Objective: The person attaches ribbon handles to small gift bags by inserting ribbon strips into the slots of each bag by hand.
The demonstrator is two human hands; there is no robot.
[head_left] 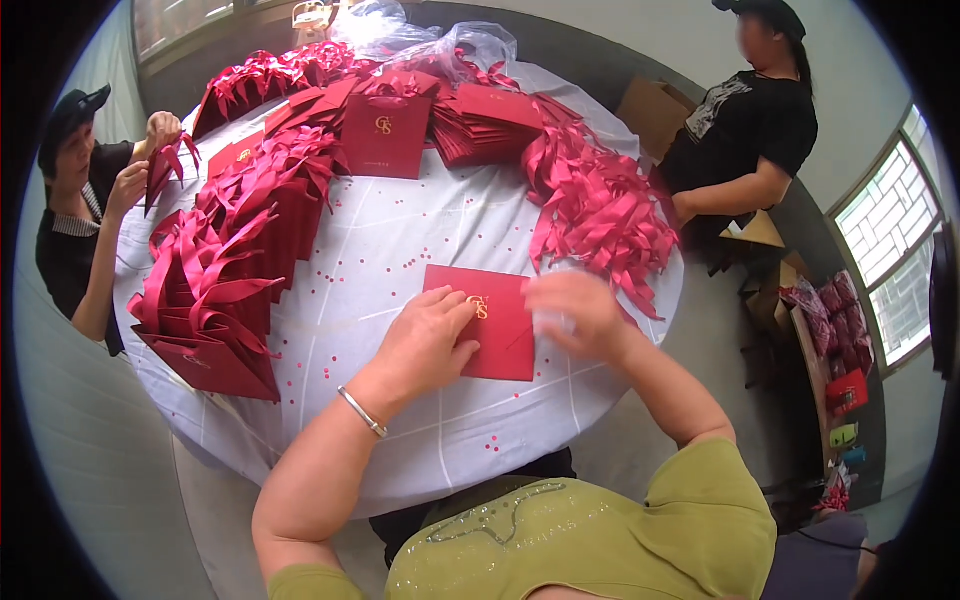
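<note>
A flat red paper gift bag (506, 352) with a gold emblem lies before me on the white-clothed table. My left hand (428, 335) rests on its left part, fingers stretched out and pressing it flat. Over the bag's upper right corner is my right hand (580, 312), smeared by motion; I cannot make out whether it holds anything. Just beyond that hand spreads a heap of red ribbons (600, 200).
Standing red bags with ribbon handles (225, 240) line the table's left side. Stacked flat bags (485, 125) and clear plastic (430, 40) lie at the back. Small red dots litter the tablecloth (370, 240). One person sits left holding a red piece; another stands right.
</note>
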